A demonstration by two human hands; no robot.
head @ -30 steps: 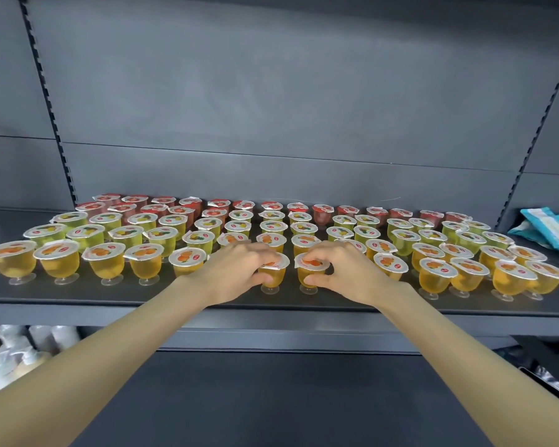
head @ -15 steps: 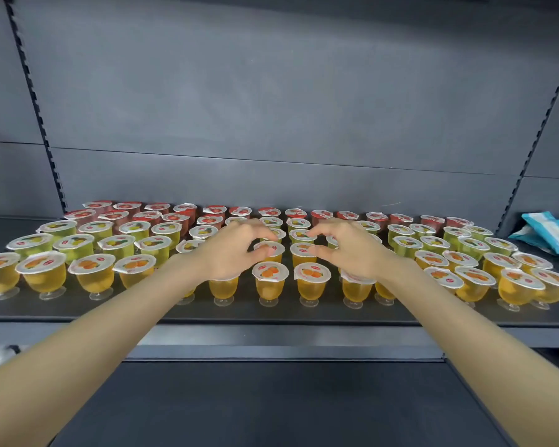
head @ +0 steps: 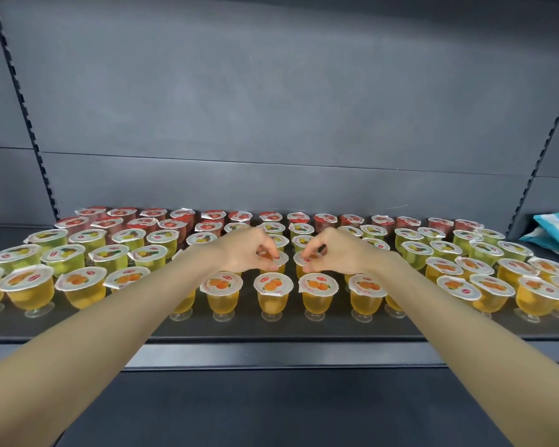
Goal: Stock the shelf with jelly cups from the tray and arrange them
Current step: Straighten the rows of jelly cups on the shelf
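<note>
Rows of jelly cups fill the dark shelf [head: 271,330]: orange ones in front, green ones in the middle, red ones at the back. My left hand [head: 249,251] pinches the lid rim of an orange jelly cup [head: 279,260] in the second row. My right hand [head: 336,251] pinches the neighbouring orange jelly cup [head: 305,260] the same way. Both arms reach over the front row of orange cups [head: 273,293]. No tray is in view.
Blue and white packets [head: 555,233] lie at the shelf's right end. A grey back panel [head: 271,108] rises behind the cups, with notched uprights at both sides. A lower dark shelf [head: 271,408] runs beneath my arms.
Both hands have left the front-row cups and moved back over the rows. Their fingertips now pinch two second-row cups. The view has shifted slightly.
</note>
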